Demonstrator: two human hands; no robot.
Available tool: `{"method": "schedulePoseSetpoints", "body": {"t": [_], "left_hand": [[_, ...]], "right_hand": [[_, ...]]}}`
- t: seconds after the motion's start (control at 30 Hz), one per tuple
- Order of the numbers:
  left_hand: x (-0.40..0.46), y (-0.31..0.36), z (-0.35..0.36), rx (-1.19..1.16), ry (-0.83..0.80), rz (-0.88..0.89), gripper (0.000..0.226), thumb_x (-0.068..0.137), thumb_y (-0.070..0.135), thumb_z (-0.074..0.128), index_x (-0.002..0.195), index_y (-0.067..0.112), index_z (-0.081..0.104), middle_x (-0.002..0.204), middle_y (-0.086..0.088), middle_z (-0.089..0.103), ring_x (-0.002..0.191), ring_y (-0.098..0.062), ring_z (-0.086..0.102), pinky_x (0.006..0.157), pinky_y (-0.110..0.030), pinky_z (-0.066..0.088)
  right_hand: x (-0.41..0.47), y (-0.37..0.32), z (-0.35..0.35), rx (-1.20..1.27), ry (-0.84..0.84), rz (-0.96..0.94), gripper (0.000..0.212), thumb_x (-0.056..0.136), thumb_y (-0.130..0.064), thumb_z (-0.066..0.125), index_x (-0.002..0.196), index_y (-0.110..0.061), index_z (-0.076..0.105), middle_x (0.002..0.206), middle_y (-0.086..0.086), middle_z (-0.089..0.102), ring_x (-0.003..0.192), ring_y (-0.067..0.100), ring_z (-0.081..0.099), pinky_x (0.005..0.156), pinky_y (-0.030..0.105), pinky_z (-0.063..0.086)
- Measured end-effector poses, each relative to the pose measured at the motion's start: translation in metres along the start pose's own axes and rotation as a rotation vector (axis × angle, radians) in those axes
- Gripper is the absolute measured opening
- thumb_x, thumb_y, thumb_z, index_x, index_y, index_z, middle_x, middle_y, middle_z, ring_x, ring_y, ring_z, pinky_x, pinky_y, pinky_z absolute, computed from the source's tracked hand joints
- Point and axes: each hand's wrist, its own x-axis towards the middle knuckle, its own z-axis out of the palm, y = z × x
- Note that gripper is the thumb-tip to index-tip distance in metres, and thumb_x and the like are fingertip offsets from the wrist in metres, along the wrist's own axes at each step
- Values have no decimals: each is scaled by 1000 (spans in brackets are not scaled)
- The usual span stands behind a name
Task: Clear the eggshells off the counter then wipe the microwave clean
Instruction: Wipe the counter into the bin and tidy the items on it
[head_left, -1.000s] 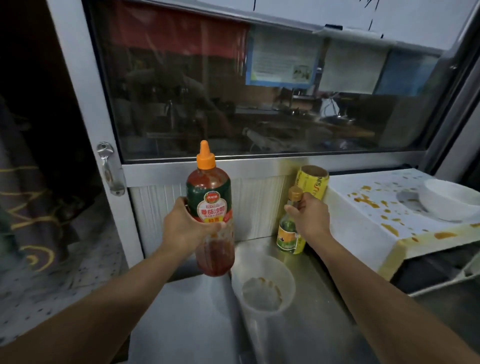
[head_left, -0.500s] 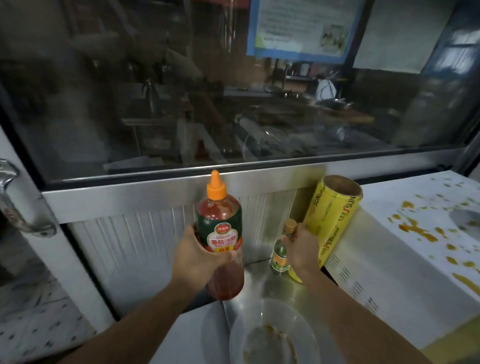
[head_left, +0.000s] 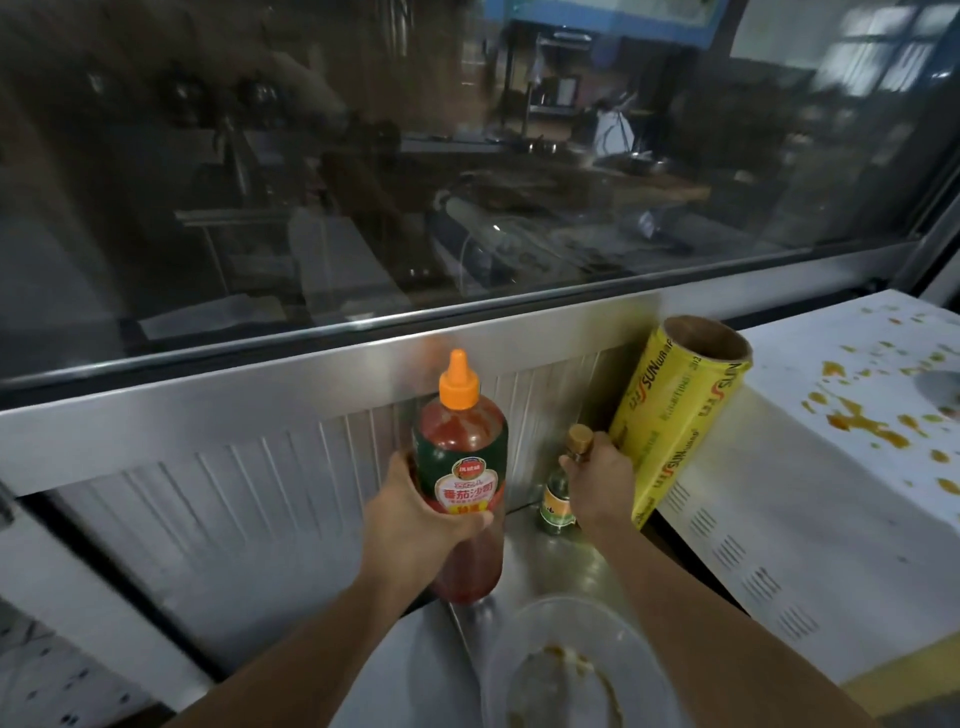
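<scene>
**Operator:** Head view, reading left to right. My left hand (head_left: 415, 525) is wrapped round the middle of a tall ketchup bottle (head_left: 461, 483), thumb across the label, holding it upright. I cannot tell whether its base touches the steel counter (head_left: 561, 566).

**Observer:** And the other side?

**Operator:** My right hand (head_left: 602, 480) has its fingers curled over the neck and shoulder of a small green bottle (head_left: 558, 499) that stands on the counter, near the ribbed metal wall at about 12 o'clock. Touching that hand, at its 2 o'clock, a yellow roll of cling wrap (head_left: 680, 415) leans against the white microwave (head_left: 810, 519).

**Observer:** Where does the task's thing sit?

**Operator:** The microwave fills the 3 o'clock side; its top is spattered with orange-brown drops (head_left: 862, 426). At 6 o'clock, a translucent bowl (head_left: 582, 670) with yellowish residue sits between my forearms. I see no eggshells from here.
</scene>
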Motion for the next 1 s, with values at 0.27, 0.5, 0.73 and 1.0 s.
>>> {"method": "schedulePoseSetpoints", "body": {"t": [0.27,0.5,0.73,1.0], "left_hand": [[6,-2,26,18,-33,0,83,46,27,92,117,24,47,106,7,65,93,-13,64,83,-36,55],[14,7,64,50,-19,37,82,47,26,92,116,17,49,108,-1,66,89,-15,60,77,-28,50],[20,6,88,100,-11,56,83,48,26,92,118,14,48,112,-6,66,96,-23,63,76,-26,49],[21,8,100,105,-3,62,80,53,24,90,118,16,46,114,-6,64,99,-24,62,80,-30,49]], "right_hand": [[-17,1,-23,83,-70,-59,33,86,-8,60,116,-6,46,103,14,65,94,32,63,67,27,40],[-33,32,-66,30,-109,-106,52,86,-17,62,133,-10,40,122,10,58,112,27,55,91,34,45],[-36,62,-83,57,-128,-93,57,84,-19,66,134,-11,40,128,9,54,117,22,52,95,33,44],[-32,79,-86,87,-110,-103,60,81,-22,69,133,-12,41,128,9,53,114,20,53,92,29,41]]}}
